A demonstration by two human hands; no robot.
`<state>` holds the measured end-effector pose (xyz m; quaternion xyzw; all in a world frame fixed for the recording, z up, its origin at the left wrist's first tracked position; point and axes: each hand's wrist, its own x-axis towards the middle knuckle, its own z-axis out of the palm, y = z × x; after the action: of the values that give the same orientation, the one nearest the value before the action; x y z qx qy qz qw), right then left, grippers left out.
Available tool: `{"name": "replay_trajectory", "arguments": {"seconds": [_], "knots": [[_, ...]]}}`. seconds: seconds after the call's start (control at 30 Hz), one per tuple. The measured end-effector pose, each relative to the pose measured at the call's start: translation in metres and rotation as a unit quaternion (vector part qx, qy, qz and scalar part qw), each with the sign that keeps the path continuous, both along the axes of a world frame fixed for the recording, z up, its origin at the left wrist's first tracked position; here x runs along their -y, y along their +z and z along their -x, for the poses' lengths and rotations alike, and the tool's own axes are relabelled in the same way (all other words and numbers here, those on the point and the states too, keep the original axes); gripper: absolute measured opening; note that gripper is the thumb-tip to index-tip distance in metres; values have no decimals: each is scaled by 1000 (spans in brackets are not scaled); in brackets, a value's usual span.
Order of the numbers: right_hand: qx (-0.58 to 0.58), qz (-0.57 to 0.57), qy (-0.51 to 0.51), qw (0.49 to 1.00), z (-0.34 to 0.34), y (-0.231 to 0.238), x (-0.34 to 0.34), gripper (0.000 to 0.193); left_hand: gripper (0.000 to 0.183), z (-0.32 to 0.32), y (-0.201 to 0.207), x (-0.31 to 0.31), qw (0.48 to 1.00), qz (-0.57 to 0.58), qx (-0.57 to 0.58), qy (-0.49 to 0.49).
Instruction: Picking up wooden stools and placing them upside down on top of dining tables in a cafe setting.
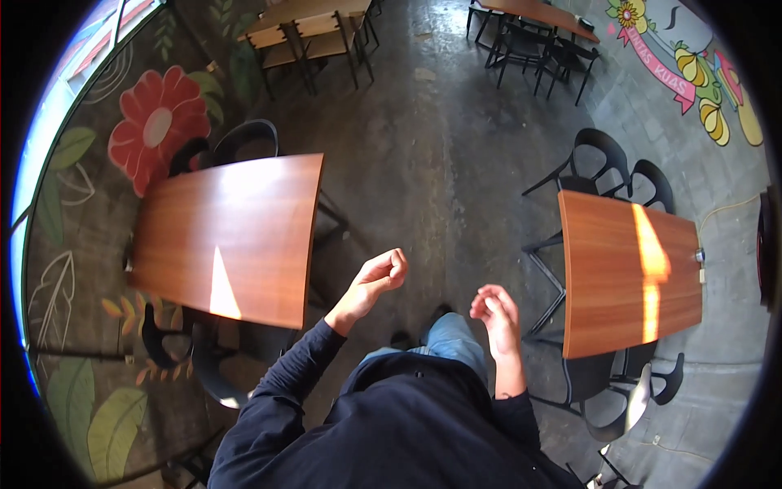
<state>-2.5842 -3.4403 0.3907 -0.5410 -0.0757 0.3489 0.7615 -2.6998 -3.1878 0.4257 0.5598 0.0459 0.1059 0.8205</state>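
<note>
My left hand (373, 285) is raised in front of me, just right of the near corner of the left table (220, 236). Its fingers are curled in to a loose fist, and nothing shows in it. On the other side of my body, my right hand (498, 319) is held up with its fingers half bent and a gap toward the palm. It holds nothing and is apart from the right table (607, 277). Neither hand touches anything. Both forearms are in dark sleeves.
Black chairs (599, 155) stand around both wooden tables. Between the tables runs a dark concrete floor (423, 179). Farther off are another table with wooden chairs (322, 45) and a table with black chairs (529, 45). Painted walls with a red flower (159, 126) flank the room.
</note>
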Motion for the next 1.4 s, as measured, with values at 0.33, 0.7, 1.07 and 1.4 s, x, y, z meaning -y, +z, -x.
{"name": "replay_trajectory", "arguments": {"seconds": [0.33, 0.7, 1.07, 1.4], "knots": [[-46, 45, -103, 993, -238, -28, -106, 15, 21, -229, 18, -96, 976, 167, 136, 18], [183, -108, 188, 959, -460, 82, -417, 18, 26, -386, 40, -240, 962, 146, 183, 140], [45, 13, 54, 997, -607, 18, -544, 20, 21, -582, 19, -456, 975, 167, 137, 53], [-26, 80, -221, 972, -816, -35, -568, 15, 19, -821, 7, -583, 981, 137, 105, -84]]}}
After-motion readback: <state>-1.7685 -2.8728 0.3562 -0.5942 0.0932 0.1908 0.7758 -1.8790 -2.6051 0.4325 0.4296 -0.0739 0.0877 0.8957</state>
